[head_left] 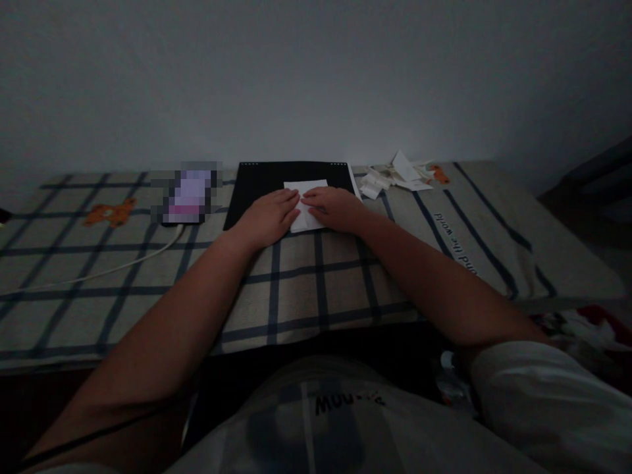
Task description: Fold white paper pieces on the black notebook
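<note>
A white sheet of paper lies on a black board on a bed with a checked cover. My left hand lies flat on the paper's left part, fingers pressed down. My right hand rests flat on the paper's right part, its fingertips almost meeting those of the left hand. Both hands press on the paper and neither one grips it. The lower part of the paper is hidden under my hands.
A phone lies left of the board with a white cable running left across the cover. A heap of white paper scraps sits right of the board. A wall stands behind the bed.
</note>
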Available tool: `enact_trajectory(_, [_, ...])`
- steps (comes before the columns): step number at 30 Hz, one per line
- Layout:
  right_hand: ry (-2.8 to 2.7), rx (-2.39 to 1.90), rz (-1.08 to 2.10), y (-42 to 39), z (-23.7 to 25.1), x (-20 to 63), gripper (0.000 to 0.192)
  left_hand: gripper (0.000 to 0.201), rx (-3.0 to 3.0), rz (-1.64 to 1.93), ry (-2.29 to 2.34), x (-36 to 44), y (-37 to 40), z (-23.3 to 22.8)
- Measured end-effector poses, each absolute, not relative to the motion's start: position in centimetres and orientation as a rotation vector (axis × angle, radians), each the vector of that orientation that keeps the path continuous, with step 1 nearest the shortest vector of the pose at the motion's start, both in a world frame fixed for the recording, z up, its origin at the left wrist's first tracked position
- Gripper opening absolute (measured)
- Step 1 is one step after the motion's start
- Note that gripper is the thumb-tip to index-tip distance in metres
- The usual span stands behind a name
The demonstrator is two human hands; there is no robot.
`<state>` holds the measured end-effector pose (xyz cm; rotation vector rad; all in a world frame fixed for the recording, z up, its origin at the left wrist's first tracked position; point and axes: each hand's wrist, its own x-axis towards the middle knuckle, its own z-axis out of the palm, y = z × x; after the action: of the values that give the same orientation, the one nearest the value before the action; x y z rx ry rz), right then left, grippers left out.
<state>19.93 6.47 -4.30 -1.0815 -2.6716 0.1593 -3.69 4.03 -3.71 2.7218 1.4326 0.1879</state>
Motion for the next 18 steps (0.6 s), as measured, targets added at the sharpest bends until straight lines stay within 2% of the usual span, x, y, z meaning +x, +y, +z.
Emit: enact_trajectory(18, [-2.667, -1.207, 0.154, 6.49, -4.32, 19.57, 0.055, 0.068, 2.656, 0.145, 1.552, -3.27, 4.07, -3.32])
